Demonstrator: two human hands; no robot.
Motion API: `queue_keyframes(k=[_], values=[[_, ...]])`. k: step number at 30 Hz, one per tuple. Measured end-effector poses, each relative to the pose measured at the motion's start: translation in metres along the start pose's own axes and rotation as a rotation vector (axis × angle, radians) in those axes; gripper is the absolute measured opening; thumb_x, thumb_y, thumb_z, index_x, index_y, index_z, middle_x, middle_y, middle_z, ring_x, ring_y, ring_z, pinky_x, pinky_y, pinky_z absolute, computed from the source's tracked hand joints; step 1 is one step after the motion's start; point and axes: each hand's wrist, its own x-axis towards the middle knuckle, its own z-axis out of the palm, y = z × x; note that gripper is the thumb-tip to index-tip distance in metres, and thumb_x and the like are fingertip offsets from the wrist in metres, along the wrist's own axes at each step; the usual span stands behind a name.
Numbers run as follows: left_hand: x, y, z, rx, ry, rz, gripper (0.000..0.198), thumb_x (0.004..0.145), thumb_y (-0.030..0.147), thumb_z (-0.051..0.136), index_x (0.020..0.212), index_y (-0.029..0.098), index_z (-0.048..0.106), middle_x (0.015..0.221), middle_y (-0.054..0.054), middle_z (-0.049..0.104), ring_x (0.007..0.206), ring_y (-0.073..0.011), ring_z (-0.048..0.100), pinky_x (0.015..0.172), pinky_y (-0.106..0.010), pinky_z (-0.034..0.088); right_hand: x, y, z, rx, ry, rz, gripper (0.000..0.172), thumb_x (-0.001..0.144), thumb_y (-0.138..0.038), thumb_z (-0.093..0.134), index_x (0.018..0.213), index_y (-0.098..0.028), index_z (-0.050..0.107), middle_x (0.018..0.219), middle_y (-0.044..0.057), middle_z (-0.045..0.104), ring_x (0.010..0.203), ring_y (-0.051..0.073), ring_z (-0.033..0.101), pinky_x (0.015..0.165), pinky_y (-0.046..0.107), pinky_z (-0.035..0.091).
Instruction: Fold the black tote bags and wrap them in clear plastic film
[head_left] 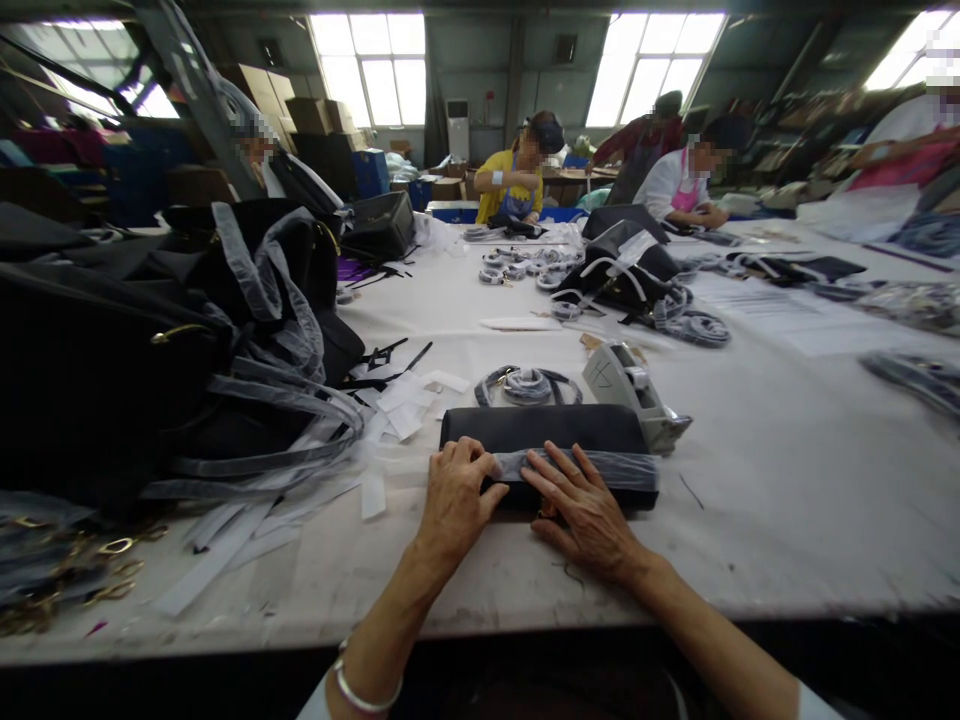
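Observation:
A black bag (547,425) lies flat in front of me, with a strap wrapped in clear plastic (622,469) running across it. At the strap's left end, my left hand (456,500) is closed, its bent fingers pinching the plastic-wrapped end against the bag. My right hand (581,505) rests open on the strap's middle, fingers spread and pressing down. A small bit of gold-coloured metal shows under the right palm, mostly hidden. Just behind the bag sit a coiled strap (525,384) and a grey tape dispenser (634,395).
Black bags with plastic-wrapped handles (112,340) are heaped at the left. White paper strips (405,405) and gold clasps (112,547) lie near them. Further back are another black bag (626,255) and coiled straps (694,327). Several people work across the table (787,480).

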Motion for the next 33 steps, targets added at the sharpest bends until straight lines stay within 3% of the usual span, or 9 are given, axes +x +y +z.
queue_keyframes(k=[7, 11, 13, 15, 17, 21, 26, 29, 33], values=[[-0.003, -0.024, -0.02, 0.157, -0.075, 0.125, 0.008, 0.079, 0.021, 0.072, 0.078, 0.02, 0.064, 0.099, -0.004, 0.062, 0.097, -0.0244, 0.055, 0.086, -0.042, 0.04, 0.0, 0.0, 0.0, -0.019, -0.022, -0.003, 0.061, 0.089, -0.033, 0.059, 0.146, -0.025, 0.039, 0.152, 0.004, 0.038, 0.144, 0.029, 0.024, 0.115, 0.058, 0.02], [-0.009, -0.018, -0.036, 0.162, 0.088, 0.113, 0.007, 0.088, 0.023, 0.061, 0.083, 0.019, 0.065, 0.105, -0.008, 0.065, 0.104, -0.025, 0.057, 0.09, -0.043, 0.041, 0.0, 0.0, -0.001, -0.019, -0.007, -0.01, 0.061, 0.088, -0.033, 0.059, 0.146, -0.025, 0.039, 0.152, 0.004, 0.039, 0.144, 0.029, 0.024, 0.116, 0.057, 0.02], [-0.014, -0.005, -0.026, 0.159, 0.142, 0.265, 0.022, 0.093, 0.03, 0.054, 0.108, 0.018, 0.064, 0.123, -0.01, 0.062, 0.121, -0.0255, 0.051, 0.102, -0.045, 0.036, 0.0, 0.0, 0.0, -0.011, 0.013, -0.017, 0.062, 0.088, -0.035, 0.059, 0.146, -0.025, 0.039, 0.151, 0.006, 0.04, 0.143, 0.03, 0.025, 0.116, 0.058, 0.019], [-0.02, 0.005, -0.004, 0.203, 0.075, 0.463, 0.053, 0.093, 0.046, 0.051, 0.137, 0.015, 0.046, 0.144, -0.01, 0.049, 0.138, -0.0252, 0.036, 0.114, -0.047, 0.025, 0.0, 0.001, 0.001, -0.006, 0.033, -0.024, 0.064, 0.088, -0.036, 0.059, 0.147, -0.023, 0.038, 0.149, 0.008, 0.042, 0.143, 0.03, 0.025, 0.116, 0.058, 0.02], [-0.026, 0.005, 0.022, 0.28, 0.004, 0.5, 0.079, 0.087, 0.06, 0.053, 0.146, 0.012, 0.033, 0.151, -0.011, 0.04, 0.142, -0.0249, 0.029, 0.117, -0.047, 0.021, 0.0, 0.001, 0.001, -0.017, 0.023, -0.029, 0.064, 0.088, -0.035, 0.059, 0.147, -0.021, 0.037, 0.15, 0.008, 0.041, 0.143, 0.03, 0.025, 0.116, 0.057, 0.021], [-0.038, -0.014, 0.041, 0.411, -0.053, 0.335, 0.083, 0.085, 0.056, 0.059, 0.149, 0.016, 0.027, 0.155, -0.009, 0.033, 0.144, -0.0249, 0.026, 0.117, -0.049, 0.022, 0.0, 0.002, 0.001, -0.046, -0.012, -0.036, 0.061, 0.089, -0.033, 0.058, 0.146, -0.024, 0.038, 0.151, 0.006, 0.039, 0.143, 0.03, 0.025, 0.115, 0.057, 0.021], [-0.046, -0.023, 0.013, 0.241, 0.002, 0.131, 0.071, 0.084, 0.039, 0.066, 0.146, 0.023, 0.035, 0.152, -0.01, 0.039, 0.142, -0.0309, 0.031, 0.116, -0.061, 0.017, -0.001, 0.003, 0.002, -0.05, -0.006, -0.031, 0.061, 0.09, -0.033, 0.057, 0.147, -0.026, 0.037, 0.152, 0.004, 0.038, 0.143, 0.029, 0.025, 0.116, 0.057, 0.02], [-0.058, -0.023, 0.002, -0.06, 0.173, -0.084, 0.045, 0.087, 0.028, 0.063, 0.13, 0.022, 0.056, 0.141, -0.013, 0.053, 0.134, -0.0331, 0.042, 0.113, -0.061, 0.024, -0.001, 0.004, 0.004, -0.043, 0.0, -0.034, 0.062, 0.09, -0.034, 0.056, 0.148, -0.026, 0.034, 0.152, 0.004, 0.038, 0.143, 0.029, 0.026, 0.116, 0.057, 0.019], [-0.081, -0.031, 0.006, -0.895, 0.305, -0.599, 0.025, 0.09, 0.034, 0.058, 0.107, 0.018, 0.066, 0.11, -0.012, 0.069, 0.106, -0.0279, 0.065, 0.094, -0.047, 0.052, -0.002, 0.006, 0.006, -0.027, 0.03, -0.047, 0.065, 0.09, -0.035, 0.056, 0.15, -0.026, 0.031, 0.151, 0.004, 0.04, 0.142, 0.029, 0.028, 0.116, 0.056, 0.019]])
